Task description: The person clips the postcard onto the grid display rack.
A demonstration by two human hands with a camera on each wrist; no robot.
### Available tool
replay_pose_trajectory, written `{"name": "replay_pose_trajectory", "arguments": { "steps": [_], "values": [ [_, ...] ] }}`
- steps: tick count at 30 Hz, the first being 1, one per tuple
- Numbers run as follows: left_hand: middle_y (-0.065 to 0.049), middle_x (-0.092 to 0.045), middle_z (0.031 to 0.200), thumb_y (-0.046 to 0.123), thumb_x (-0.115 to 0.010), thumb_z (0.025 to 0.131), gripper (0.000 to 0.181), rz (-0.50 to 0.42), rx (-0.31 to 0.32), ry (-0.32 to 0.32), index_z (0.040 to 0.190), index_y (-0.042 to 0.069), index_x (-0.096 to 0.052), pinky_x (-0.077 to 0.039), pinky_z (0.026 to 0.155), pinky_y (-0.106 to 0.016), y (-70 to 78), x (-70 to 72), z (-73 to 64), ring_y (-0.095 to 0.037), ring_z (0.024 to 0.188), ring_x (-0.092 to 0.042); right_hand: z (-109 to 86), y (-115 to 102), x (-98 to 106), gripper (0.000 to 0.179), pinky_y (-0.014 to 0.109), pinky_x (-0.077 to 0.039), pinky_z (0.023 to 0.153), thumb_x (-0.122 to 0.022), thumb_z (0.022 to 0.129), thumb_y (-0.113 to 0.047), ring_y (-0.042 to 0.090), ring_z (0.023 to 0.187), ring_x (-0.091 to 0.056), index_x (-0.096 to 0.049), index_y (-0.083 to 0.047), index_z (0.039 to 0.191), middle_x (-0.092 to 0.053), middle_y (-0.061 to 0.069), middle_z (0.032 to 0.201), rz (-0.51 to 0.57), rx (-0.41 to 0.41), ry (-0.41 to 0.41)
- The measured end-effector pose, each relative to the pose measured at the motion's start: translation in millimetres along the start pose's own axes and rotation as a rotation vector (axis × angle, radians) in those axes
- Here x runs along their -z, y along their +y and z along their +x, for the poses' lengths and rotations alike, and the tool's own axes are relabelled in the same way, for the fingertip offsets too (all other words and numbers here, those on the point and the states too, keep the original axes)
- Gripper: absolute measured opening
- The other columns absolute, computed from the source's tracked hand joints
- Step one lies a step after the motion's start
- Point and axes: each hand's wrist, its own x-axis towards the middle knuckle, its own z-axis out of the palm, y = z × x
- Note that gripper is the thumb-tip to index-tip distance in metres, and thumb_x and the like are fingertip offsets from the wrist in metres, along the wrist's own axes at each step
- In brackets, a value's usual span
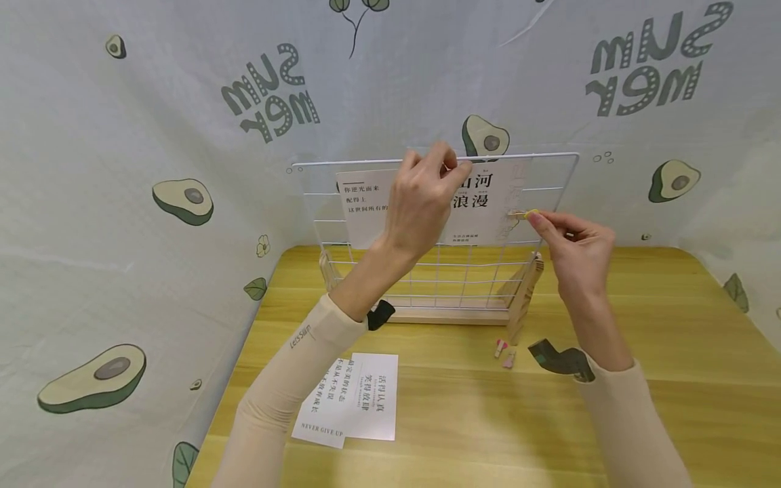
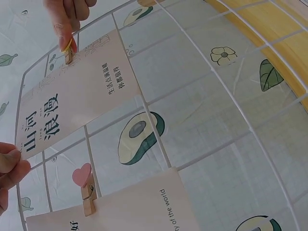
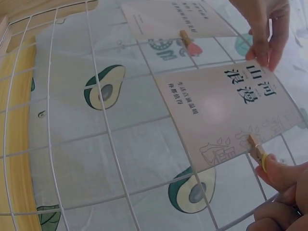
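A white wire grid panel stands in a wooden base. My left hand pinches the upper edge of a printed card against the grid, near its left corner. At the card's right edge, my right hand pinches a small wooden clothespin with a yellow ornament. The clothespin's tip is on the card edge in both wrist views. To the left hangs a second card, partly hidden by my left hand; a pink-heart clothespin is on its edge.
Two loose printed cards overlap on the wooden table, a right one and a left one. A pink clothespin and another small clothespin lie before the base. Avocado-patterned cloth hangs behind.
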Motion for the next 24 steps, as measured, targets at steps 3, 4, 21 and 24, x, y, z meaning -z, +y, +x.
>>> {"name": "replay_pose_trajectory", "arguments": {
  "steps": [3, 4, 21, 24],
  "values": [
    [-0.007, -0.064, 0.088, -0.006, -0.054, 0.1, 0.03, 0.008, 0.0, 0.005, 0.098, 0.006, -0.081, -0.04, 0.07, -0.027, 0.5, -0.3, 0.1, -0.017, 0.073, -0.059, 1.0, 0, 1, 0.013, 0.029, -0.01, 0.048, -0.084, 0.084, -0.004, 0.008, 0.04, -0.023, -0.081, 0.006, 0.091, -0.056, -0.002, 0.052, 0.009, -0.018, -0.013],
    [-0.007, -0.064, 0.088, -0.005, -0.055, 0.1, 0.029, 0.01, 0.0, 0.006, 0.098, 0.006, -0.081, -0.04, 0.07, -0.027, 0.7, -0.3, 0.2, -0.017, 0.073, -0.059, 1.3, 0, 2, 0.013, 0.029, -0.01, 0.047, -0.084, 0.084, -0.005, 0.008, 0.039, -0.023, -0.081, 0.006, 0.092, -0.058, -0.002, 0.053, 0.006, -0.023, -0.017],
    [-0.007, -0.07, 0.098, -0.006, -0.055, 0.099, 0.031, -0.004, 0.007, 0.065, 0.101, 0.009, -0.082, -0.046, 0.079, -0.032, 0.1, 5.2, -0.3, -0.016, 0.082, -0.068, -4.4, 5, 4, 0.02, 0.016, -0.028, 0.048, -0.08, 0.091, -0.012, 0.002, 0.05, -0.038, -0.081, 0.0, 0.107, -0.059, -0.019, 0.063, -0.424, 0.198, -0.013],
    [-0.006, -0.07, 0.098, -0.008, -0.053, 0.098, 0.035, 0.007, -0.01, 0.106, 0.101, 0.01, -0.082, -0.046, 0.079, -0.032, 1.2, 13.4, -3.9, -0.015, 0.082, -0.068, -13.1, 0, 2, 0.018, 0.015, -0.027, 0.052, -0.08, 0.089, -0.005, 0.001, 0.052, -0.036, -0.08, 0.002, 0.106, -0.056, -0.021, 0.062, -0.42, 0.293, 0.036]
  ]
}}
